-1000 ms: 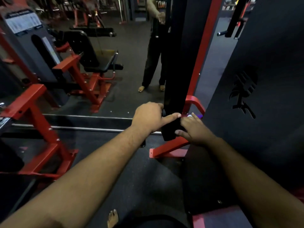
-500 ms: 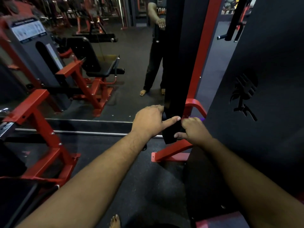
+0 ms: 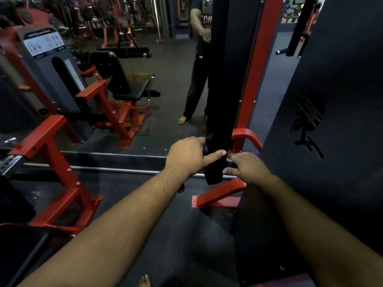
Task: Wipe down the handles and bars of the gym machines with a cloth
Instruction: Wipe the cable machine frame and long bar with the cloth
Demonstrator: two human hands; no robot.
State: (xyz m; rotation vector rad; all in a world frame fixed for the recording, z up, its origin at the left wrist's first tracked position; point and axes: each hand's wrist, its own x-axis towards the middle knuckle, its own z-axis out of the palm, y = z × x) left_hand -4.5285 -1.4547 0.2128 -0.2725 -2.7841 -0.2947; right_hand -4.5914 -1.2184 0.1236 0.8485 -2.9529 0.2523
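- Two hands are down at the foot of the black upright bar [image 3: 222, 100], one on each side of it.
- The left hand [image 3: 187, 155] curls round a dark grip on the bar's left side, its forefinger stretched flat across the front face.
- The right hand [image 3: 246, 167] is curled on the right side, seemingly pinching something dark against the bar; whether that is the cloth cannot be told. A small purple scrap shows just behind it, too small to name.
- The red frame [image 3: 244, 139] curves right behind both hands.
- Judgement: this looks like the wiping of the bar's lowest stretch. To do it well, the person should brace with the left and wrap the right fully round the bar, drawing it along every face.
- The bottom edge and back face are easy to miss.
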